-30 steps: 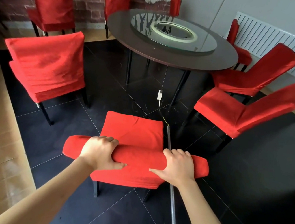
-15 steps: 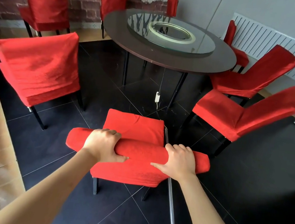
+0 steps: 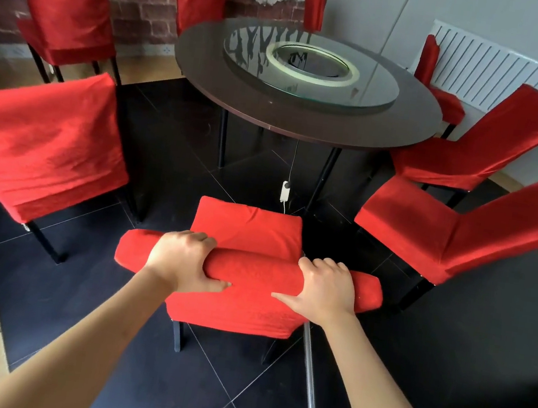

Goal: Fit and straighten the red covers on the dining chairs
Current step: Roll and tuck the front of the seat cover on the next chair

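A dining chair with a red cover (image 3: 246, 231) stands right below me, seen from behind and above. Its covered top rail (image 3: 253, 270) runs left to right. My left hand (image 3: 183, 262) grips the rail left of centre, fingers over the front and thumb on the back. My right hand (image 3: 326, 289) grips it right of centre in the same way. The cover's back panel (image 3: 231, 314) hangs below my hands with small wrinkles.
A round dark table (image 3: 307, 119) with a glass turntable (image 3: 311, 66) stands ahead. Red-covered chairs ring it: one at the left (image 3: 43, 151), two at the right (image 3: 456, 237), several farther back. A metal pole (image 3: 310, 382) leans by the chair. A white radiator (image 3: 505, 85) lines the right wall.
The view has shifted slightly, so the chair sits a little higher and the left chair nearer the edge. Both hands keep the same grip on the top rail.
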Action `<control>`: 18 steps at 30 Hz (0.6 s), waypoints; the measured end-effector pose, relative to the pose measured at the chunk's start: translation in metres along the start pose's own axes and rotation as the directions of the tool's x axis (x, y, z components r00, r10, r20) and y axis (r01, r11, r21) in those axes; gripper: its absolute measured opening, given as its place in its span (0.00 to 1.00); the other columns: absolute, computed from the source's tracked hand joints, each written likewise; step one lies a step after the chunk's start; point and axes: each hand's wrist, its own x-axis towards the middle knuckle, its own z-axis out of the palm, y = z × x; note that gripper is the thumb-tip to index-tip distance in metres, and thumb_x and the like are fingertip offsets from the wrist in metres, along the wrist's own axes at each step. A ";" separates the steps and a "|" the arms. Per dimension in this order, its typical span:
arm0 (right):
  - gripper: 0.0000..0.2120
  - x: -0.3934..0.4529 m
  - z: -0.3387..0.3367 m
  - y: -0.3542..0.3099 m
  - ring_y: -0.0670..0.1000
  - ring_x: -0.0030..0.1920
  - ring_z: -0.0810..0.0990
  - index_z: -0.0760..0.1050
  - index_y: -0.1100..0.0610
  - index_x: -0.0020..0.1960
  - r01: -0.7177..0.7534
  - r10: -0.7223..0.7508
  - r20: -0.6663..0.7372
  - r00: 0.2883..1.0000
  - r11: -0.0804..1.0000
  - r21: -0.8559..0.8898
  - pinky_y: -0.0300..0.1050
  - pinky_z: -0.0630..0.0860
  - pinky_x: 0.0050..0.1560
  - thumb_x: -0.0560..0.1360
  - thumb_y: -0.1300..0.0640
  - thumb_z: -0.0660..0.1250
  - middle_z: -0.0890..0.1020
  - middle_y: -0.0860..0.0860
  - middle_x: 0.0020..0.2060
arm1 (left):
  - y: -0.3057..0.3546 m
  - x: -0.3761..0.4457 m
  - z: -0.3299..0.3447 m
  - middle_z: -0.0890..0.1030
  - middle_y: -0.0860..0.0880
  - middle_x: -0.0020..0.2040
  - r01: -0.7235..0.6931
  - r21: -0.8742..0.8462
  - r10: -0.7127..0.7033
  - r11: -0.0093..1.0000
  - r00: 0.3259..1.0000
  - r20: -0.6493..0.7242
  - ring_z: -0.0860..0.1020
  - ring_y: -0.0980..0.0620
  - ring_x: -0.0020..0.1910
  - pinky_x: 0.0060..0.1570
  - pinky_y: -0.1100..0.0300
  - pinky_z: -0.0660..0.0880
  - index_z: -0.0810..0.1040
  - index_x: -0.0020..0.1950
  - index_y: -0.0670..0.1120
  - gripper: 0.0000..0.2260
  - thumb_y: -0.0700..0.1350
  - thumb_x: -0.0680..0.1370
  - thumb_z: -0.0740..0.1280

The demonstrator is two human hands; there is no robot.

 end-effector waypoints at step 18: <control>0.33 0.092 0.015 -0.023 0.54 0.31 0.78 0.78 0.57 0.36 -0.012 0.018 -0.134 0.991 0.999 0.045 0.47 0.77 0.35 0.54 0.26 0.73 0.77 0.51 0.26 | -0.072 0.074 0.016 0.77 0.46 0.29 -0.003 0.047 0.004 0.999 1.000 -0.017 0.78 0.44 0.27 0.27 0.57 0.76 0.79 0.33 0.42 0.30 0.69 0.59 0.61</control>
